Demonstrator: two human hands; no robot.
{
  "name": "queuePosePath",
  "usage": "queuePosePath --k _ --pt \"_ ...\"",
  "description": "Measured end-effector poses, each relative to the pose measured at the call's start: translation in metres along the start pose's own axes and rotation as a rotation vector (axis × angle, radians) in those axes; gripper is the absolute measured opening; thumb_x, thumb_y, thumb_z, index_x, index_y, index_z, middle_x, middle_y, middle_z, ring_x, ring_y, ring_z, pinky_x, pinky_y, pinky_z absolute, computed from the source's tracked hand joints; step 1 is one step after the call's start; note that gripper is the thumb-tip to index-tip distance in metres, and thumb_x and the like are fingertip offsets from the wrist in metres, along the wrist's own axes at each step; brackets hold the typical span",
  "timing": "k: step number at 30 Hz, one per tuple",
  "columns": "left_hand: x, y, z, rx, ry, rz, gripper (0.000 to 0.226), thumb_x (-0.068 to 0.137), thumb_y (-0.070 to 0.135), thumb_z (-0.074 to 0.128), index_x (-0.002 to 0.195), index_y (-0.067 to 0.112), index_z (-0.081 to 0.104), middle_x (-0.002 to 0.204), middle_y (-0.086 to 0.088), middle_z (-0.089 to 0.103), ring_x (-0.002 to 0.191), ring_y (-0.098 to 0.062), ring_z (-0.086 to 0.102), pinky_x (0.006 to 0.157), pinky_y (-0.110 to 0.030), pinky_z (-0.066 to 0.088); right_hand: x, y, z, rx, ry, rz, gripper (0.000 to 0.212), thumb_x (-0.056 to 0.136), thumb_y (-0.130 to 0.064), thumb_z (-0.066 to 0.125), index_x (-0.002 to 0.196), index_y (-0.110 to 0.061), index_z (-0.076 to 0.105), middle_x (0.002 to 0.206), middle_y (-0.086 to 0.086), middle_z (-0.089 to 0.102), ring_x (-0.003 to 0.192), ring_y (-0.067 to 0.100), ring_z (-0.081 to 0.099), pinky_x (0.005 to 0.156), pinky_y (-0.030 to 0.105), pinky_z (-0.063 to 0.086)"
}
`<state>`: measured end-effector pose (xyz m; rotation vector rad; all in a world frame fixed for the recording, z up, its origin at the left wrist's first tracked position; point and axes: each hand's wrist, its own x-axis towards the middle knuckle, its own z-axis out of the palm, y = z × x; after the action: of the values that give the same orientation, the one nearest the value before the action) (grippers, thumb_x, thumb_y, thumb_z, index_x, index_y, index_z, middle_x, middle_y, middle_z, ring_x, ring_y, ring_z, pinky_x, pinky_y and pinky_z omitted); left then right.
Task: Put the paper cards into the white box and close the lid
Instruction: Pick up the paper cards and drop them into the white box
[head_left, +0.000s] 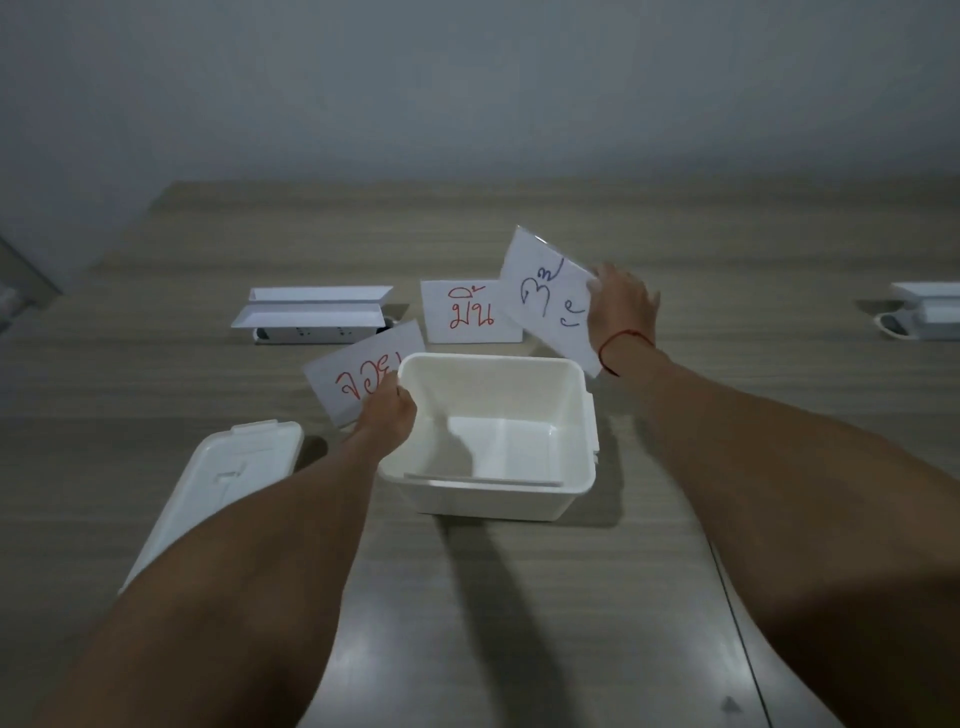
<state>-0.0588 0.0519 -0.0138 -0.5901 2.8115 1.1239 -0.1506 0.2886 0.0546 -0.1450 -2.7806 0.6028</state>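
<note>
Early yet: white box (488, 441) empty and open on the tabletop (519, 623), lid (228, 478) lying off to its left, left hand (387, 410) and right hand (621, 306) fingers each pinching a card beside the rim, third card (467, 312) untouched behind.

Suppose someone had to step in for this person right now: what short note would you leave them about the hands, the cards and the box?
Left hand: holds the card with red writing just beyond the box's left far corner.
Right hand: holds the card with blue writing, lifted and tilted, above the box's far right side.
White box: open on the table, nothing visible inside.
Lid: off, lying on the table to the left of the box.
Third card, red writing: lies on the table behind the box.
Done: lid removed, two cards picked up.
Left: drop both held cards in, add the third, fit the lid.
</note>
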Motion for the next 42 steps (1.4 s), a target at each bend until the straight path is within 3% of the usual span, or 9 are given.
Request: queuePosePath --k 5,9,12,14,22,26,30,33,42 --pt "-0.006 -0.008 -0.008 0.023 -0.079 -0.022 0.041 0.099 0.009 0.031 0.137 0.008 0.043 0.134 -0.019 0.052 0.122 -0.035 0.049 0.103 -0.043 0.04 -0.01 -0.035 -0.026 0.132 -0.06 -0.064 0.032 0.099 -0.023 0.036 0.123 -0.019 0.057 0.126 0.009 0.061 0.121 0.029 0.051 0.101 0.038 0.03" --pt "-0.009 -0.018 -0.013 -0.028 -0.099 -0.05 0.045 0.098 0.007 0.03 0.142 0.007 0.041 0.142 -0.02 0.047 0.13 -0.036 0.044 0.109 -0.042 0.035 -0.038 -0.041 -0.016 0.172 -0.362 -0.062 0.029 0.098 -0.026 0.043 0.121 -0.021 0.06 0.13 0.005 0.06 0.123 0.028 0.052 0.11 0.042 0.034" --pt "-0.014 -0.022 -0.014 -0.088 -0.099 -0.061 0.044 0.101 0.01 0.028 0.143 0.006 0.038 0.146 -0.019 0.043 0.134 -0.035 0.039 0.112 -0.041 0.032 -0.06 -0.038 0.003 0.272 -0.556 -0.041 0.025 0.096 -0.021 0.047 0.114 -0.017 0.064 0.123 0.009 0.062 0.114 0.028 0.058 0.099 0.035 0.043" --pt "-0.015 -0.024 -0.013 -0.118 -0.107 -0.058 0.046 0.102 0.012 0.026 0.147 0.008 0.032 0.15 -0.017 0.037 0.138 -0.035 0.034 0.114 -0.041 0.029 -0.074 -0.034 0.012 0.233 -0.683 -0.058 0.026 0.095 -0.019 0.049 0.113 -0.015 0.067 0.121 0.01 0.064 0.108 0.026 0.06 0.091 0.031 0.045" --pt "-0.019 -0.027 -0.013 -0.1 -0.095 -0.046 0.048 0.101 0.01 0.029 0.148 0.013 0.031 0.148 -0.016 0.04 0.137 -0.034 0.037 0.113 -0.043 0.031 -0.117 -0.032 0.02 -0.137 -1.084 -0.108 0.017 0.083 -0.031 0.061 0.094 -0.037 0.072 0.108 -0.012 0.062 0.11 0.017 0.06 0.102 0.034 0.048" --pt "-0.015 -0.036 -0.019 -0.028 -0.049 -0.006 0.04 0.101 0.02 0.029 0.135 0.006 0.045 0.134 -0.019 0.054 0.121 -0.035 0.051 0.099 -0.043 0.043 -0.105 -0.041 0.025 0.002 -0.896 -0.056 0.021 0.085 -0.02 0.063 0.104 -0.016 0.072 0.115 0.005 0.069 0.096 0.022 0.064 0.096 0.034 0.052" --pt "0.009 -0.041 -0.037 0.124 0.149 0.036 0.039 0.1 0.027 0.033 0.108 0.0 0.061 0.111 -0.021 0.065 0.099 -0.035 0.061 0.078 -0.036 0.047 -0.089 -0.044 0.039 0.057 -0.53 -0.002 0.029 0.082 -0.025 0.068 0.11 -0.027 0.062 0.125 0.003 0.062 0.11 0.023 0.06 0.098 0.034 0.047" --pt "0.032 -0.041 -0.05 0.252 0.256 0.039 0.039 0.098 0.03 0.04 0.104 0.002 0.066 0.109 -0.018 0.066 0.094 -0.03 0.063 0.079 -0.037 0.055 -0.074 -0.048 0.05 -0.079 -0.492 -0.085 0.043 0.088 -0.021 0.064 0.129 -0.024 0.054 0.137 0.005 0.055 0.129 0.026 0.048 0.106 0.038 0.034" --pt "0.094 -0.041 -0.047 0.405 0.175 0.089 0.032 0.098 0.027 0.042 0.111 0.007 0.062 0.111 -0.016 0.068 0.101 -0.033 0.065 0.087 -0.038 0.053 -0.037 -0.054 0.091 -0.075 -0.514 -0.276 0.026 0.096 -0.029 0.049 0.117 -0.023 0.063 0.125 0.001 0.065 0.122 0.022 0.053 0.103 0.036 0.028"
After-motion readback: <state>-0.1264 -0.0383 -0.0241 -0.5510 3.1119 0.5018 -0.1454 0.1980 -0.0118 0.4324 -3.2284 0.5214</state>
